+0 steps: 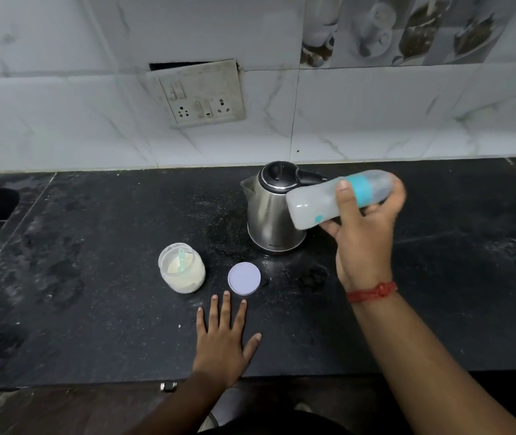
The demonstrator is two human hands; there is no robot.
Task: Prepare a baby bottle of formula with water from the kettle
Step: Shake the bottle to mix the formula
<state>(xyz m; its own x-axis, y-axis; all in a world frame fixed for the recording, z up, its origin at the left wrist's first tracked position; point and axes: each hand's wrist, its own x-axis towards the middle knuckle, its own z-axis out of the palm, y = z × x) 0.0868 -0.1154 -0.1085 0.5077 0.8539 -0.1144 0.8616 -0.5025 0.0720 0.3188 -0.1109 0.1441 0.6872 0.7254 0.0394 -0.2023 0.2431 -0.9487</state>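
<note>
Head view, largest first. Sitting on black counter (93, 309): steel kettle (274, 208), lid shut, spout facing left. Lying near-horizontal in air just right of kettle: baby bottle (338, 199), capped, teal collar end pointing right, base pointing left. Gripping bottle around middle: right hand (363, 227). Resting flat, fingers spread, near lid disc (244, 278) and open formula jar (182, 268): left hand (223, 343). Likely shaking, mixing.

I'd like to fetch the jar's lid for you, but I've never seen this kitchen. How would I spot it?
Start at the steel kettle standing on the black counter. Just in front of it, right of the open jar of pale powder, lies the lid. It is the only flat, pale lilac disc there, just beyond the left hand's fingertips.
</note>
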